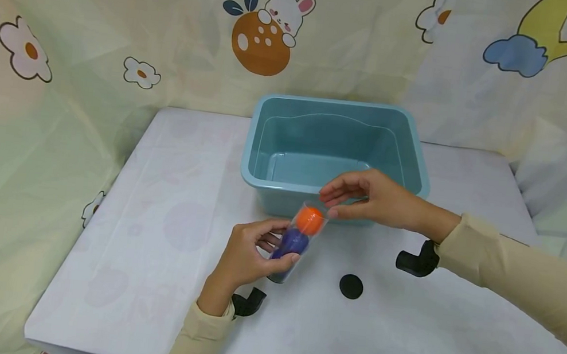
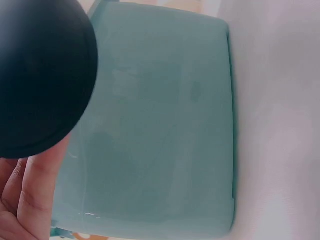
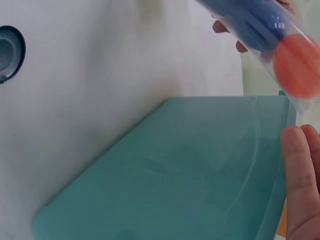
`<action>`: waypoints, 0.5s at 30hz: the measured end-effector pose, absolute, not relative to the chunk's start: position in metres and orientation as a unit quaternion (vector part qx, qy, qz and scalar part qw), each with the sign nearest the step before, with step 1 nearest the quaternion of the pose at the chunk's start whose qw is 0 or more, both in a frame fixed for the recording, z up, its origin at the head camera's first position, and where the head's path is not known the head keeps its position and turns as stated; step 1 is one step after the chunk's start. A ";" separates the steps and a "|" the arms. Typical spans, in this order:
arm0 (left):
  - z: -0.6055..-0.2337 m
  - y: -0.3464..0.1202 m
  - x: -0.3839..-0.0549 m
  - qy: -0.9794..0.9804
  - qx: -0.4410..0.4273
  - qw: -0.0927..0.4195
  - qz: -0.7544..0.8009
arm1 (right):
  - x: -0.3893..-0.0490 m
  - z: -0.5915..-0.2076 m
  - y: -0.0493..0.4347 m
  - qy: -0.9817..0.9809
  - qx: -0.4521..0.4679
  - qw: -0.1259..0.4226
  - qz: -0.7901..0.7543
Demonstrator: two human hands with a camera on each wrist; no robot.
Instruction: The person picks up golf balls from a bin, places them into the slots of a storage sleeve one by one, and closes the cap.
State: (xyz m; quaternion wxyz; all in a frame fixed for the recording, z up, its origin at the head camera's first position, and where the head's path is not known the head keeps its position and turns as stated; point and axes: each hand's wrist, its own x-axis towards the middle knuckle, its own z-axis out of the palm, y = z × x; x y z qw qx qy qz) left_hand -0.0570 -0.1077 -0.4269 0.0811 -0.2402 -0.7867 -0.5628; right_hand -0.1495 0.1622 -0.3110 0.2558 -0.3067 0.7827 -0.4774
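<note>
My left hand (image 1: 248,254) grips a clear tube (image 1: 285,270) that tilts up to the right, thumb on the near side. Inside it an orange ball (image 1: 309,221) sits at the upper end, above purple-blue balls (image 1: 291,242). The tube's dark round base (image 2: 45,75) fills a corner of the left wrist view. My right hand (image 1: 371,200) is beside the tube's upper end, fingers loosely bent and gripping nothing. In the right wrist view its fingers (image 3: 300,170) point toward the tube end. A round black cap (image 1: 351,287) lies on the table to the right.
Behind the tube stands a blue-green plastic basin (image 1: 287,186) with nothing in its visible inside. My right forearm crosses its front right corner. All this is on a white-covered table (image 1: 153,232), with a patterned cloth (image 1: 189,34) hanging behind and at the sides.
</note>
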 end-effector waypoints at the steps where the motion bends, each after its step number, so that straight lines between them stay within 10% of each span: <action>1: -0.427 -0.108 -0.057 -0.787 -0.237 0.079 -0.564 | -0.149 -0.313 0.164 0.784 -0.302 0.251 -0.481; 15: -0.434 -0.108 -0.056 -0.788 -0.213 0.075 -0.572 | -0.114 -0.355 0.187 0.758 -0.252 0.197 -0.569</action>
